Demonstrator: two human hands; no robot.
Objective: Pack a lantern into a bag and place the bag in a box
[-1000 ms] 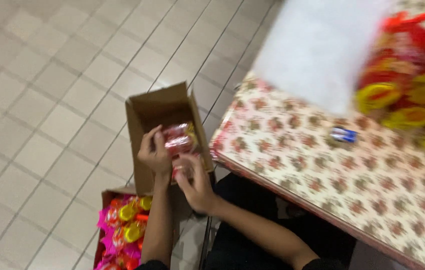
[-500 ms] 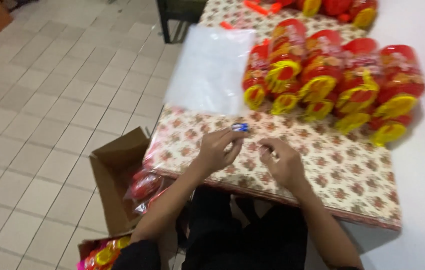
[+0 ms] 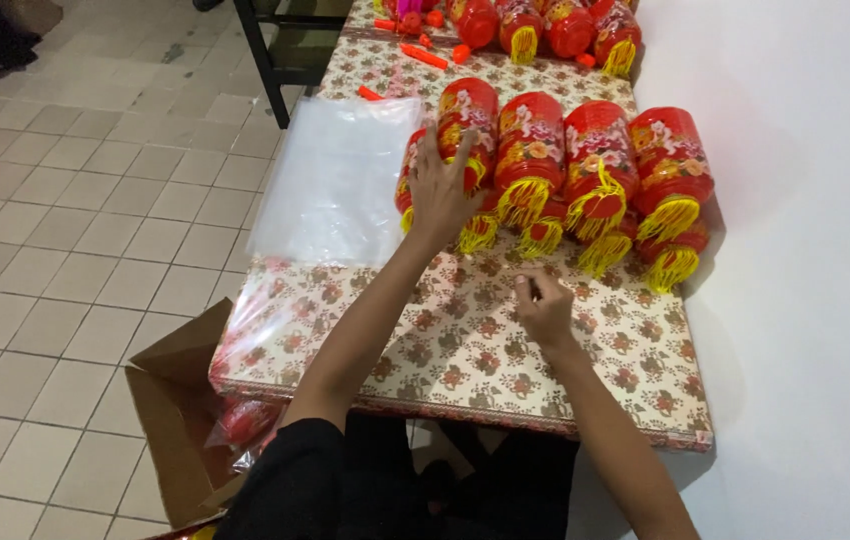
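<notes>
My left hand (image 3: 442,187) reaches forward with spread fingers and rests on the leftmost red lantern (image 3: 460,120) in a row of several red lanterns (image 3: 595,160) with yellow tassels. They lie on a table with a floral cloth (image 3: 465,350). My right hand (image 3: 543,305) hovers lower over the cloth with its fingers pinched together; whether it holds something small I cannot tell.
A stack of clear plastic bags (image 3: 335,180) lies at the table's left edge. An open cardboard box (image 3: 180,410) with wrapped red lanterns stands on the tiled floor. More lanterns and orange pieces (image 3: 425,55) sit at the far end. A white wall (image 3: 795,250) borders the right.
The view has swung up from the box to the table. My left hand has moved from the cloth near a small blue object forward onto the lanterns. The blue object is gone from view.
</notes>
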